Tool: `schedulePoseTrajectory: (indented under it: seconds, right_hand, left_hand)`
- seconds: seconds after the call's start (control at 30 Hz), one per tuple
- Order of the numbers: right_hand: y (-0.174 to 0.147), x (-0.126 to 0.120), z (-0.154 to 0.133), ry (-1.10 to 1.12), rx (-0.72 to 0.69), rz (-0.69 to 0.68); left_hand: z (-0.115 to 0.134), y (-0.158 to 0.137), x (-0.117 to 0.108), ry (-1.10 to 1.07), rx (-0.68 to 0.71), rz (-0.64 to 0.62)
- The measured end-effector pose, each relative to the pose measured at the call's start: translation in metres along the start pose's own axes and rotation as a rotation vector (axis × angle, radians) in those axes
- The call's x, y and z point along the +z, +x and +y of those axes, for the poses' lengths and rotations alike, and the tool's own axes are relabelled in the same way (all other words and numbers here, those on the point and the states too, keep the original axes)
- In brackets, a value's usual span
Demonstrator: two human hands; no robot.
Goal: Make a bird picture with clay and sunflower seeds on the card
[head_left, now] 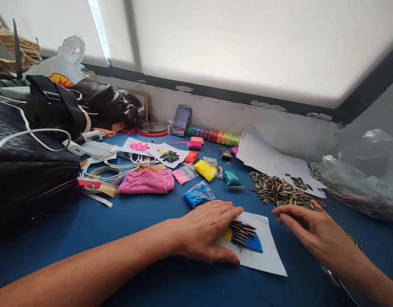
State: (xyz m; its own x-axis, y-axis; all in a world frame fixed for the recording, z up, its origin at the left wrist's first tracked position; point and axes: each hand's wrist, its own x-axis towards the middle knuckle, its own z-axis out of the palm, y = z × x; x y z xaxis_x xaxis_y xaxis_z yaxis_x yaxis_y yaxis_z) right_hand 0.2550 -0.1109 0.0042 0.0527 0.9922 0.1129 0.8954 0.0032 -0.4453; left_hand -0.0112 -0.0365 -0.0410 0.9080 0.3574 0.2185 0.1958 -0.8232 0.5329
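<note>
My left hand (209, 232) lies flat with its fingers stretched out, across the left side of a white paper sheet (273, 260). On that sheet is a patch of blue clay (254, 243) with a yellow clay part (227, 235) beside it, partly hidden by my hand. Striped sunflower seeds (243, 232) sit in rows on the blue clay, and small pencil-drawn legs show below. My right hand (314, 228) is in the air right of the sheet, thumb and forefinger pinched on a small dark sunflower seed (280, 220), mostly covered. Just behind it spreads a seed pile (279, 189).
Clay packets lie behind the sheet: blue (198, 194), teal (233, 180), yellow (205, 170). A pink cloth (147, 181), cables and a black bag (33, 170) occupy the left. White papers (270, 155) and a plastic bag (356, 183) are at the right; a phone (181, 120) leans at the back.
</note>
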Motion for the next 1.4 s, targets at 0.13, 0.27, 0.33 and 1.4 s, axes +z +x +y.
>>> schedulePoseTrajectory:
  seconds: [0.13, 0.27, 0.33, 1.4]
  right_hand:
    - [-0.005, -0.002, -0.008, 0.231, 0.048, -0.051]
    - [-0.012, -0.005, -0.022, 0.206, -0.052, -0.003]
    - [-0.015, -0.005, -0.029, 0.119, -0.136, -0.013]
    - [-0.021, 0.024, -0.023, -0.081, -0.125, -0.042]
  left_hand:
    - [0.001, 0.001, -0.002, 0.007, -0.001, -0.003]
    - [0.001, 0.001, -0.002, 0.015, 0.015, 0.006]
    - [0.001, 0.001, -0.002, 0.015, 0.014, 0.008]
    - [0.001, 0.0, 0.002, 0.076, 0.025, -0.008]
